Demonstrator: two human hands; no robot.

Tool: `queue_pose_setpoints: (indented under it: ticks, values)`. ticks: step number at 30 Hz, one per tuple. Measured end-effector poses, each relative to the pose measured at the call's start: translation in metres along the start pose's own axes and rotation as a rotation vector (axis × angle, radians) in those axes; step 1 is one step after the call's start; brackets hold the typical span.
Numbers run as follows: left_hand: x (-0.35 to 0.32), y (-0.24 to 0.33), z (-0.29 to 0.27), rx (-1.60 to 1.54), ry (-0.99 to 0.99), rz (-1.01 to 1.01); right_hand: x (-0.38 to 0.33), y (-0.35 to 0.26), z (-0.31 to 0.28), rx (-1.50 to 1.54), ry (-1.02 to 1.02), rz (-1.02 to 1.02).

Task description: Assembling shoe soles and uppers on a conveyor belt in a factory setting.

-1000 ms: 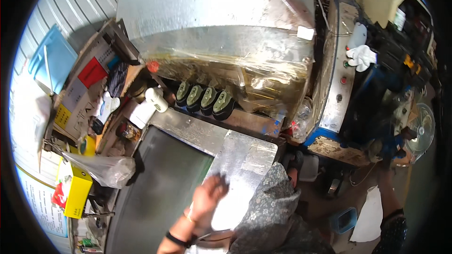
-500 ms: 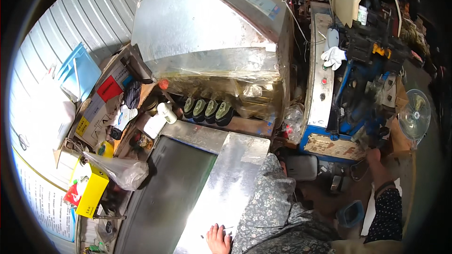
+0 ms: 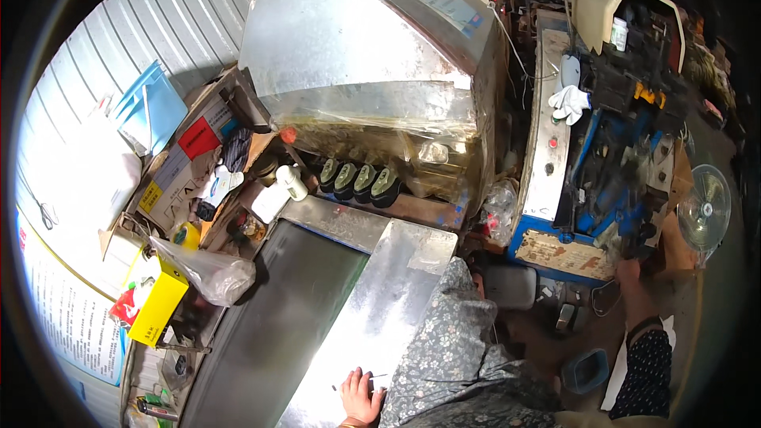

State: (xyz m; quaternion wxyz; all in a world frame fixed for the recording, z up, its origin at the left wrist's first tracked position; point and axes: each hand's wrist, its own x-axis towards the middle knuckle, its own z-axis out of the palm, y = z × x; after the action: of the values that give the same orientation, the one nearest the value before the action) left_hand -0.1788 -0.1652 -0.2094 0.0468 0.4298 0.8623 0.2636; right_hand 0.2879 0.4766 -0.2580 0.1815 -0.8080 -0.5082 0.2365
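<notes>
Down at the near edge, the left hand [image 3: 361, 398] lies palm-down on the shiny metal sheet [image 3: 380, 309] of the counter, fingers [image 3: 354, 380] spread and flat, gripping nothing. A thin dark pin-like thing [image 3: 372, 376] lies on the sheet just beside the fingertips; whether they touch it cannot be told. Only the hand and wrist show; the arm is hidden behind the flowered grey cloth [image 3: 456, 349] of the person's clothing.

The right hand [image 3: 630, 273] is stretched out far to the right, in a dark dotted sleeve [image 3: 646, 364], and reaches up to the near edge of the blue machine [image 3: 610, 182]. Its fingers are blurred against the machine's underside, so how far they are closed, or whether they hold anything, cannot be told.

Left of the sheet runs a dark belt [image 3: 277, 325]. At the far end of it four dark shoe soles [image 3: 358, 180] stand in a row under the big metal hood [image 3: 365, 55]. A yellow box [image 3: 160, 307] and a clear plastic bag [image 3: 210, 273] sit at the left.
</notes>
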Motion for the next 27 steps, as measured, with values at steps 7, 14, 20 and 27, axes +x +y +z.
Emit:
queue_pose_setpoints:
  ticks: [7,14,20,27]
  values:
    - [-0.007,-0.016,0.009,0.056,0.002,0.015,-0.028,-0.02,0.001,-0.097,0.167,-0.131]
    - [0.008,-0.013,0.011,0.278,0.073,0.305,0.002,0.011,0.01,0.035,0.123,-0.108]
    - [-0.001,-0.036,0.015,0.293,0.017,0.354,-0.039,-0.031,-0.007,0.21,-0.027,-0.033]
    - [0.01,-0.005,-0.002,0.17,-0.009,0.035,-0.047,-0.028,-0.011,0.265,-0.069,0.017]
